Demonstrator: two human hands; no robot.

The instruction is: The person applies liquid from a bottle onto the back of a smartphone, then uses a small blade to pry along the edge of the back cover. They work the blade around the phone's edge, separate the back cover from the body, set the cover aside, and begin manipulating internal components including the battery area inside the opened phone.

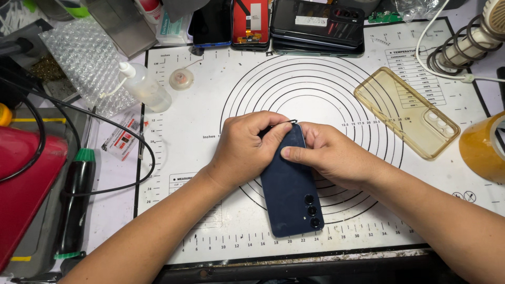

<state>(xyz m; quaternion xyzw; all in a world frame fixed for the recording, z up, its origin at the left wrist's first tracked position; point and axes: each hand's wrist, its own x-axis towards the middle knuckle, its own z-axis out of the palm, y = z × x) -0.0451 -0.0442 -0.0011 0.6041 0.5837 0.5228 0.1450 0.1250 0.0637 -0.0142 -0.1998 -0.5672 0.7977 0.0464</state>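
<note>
Both hands [247, 147] [329, 155] on dark blue phone [291, 194], white-labelled phone stack [318, 26] beyond.

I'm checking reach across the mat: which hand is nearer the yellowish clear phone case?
Right. The right hand rests on the dark blue phone, just left of the clear case; the left hand lies farther left.
</note>
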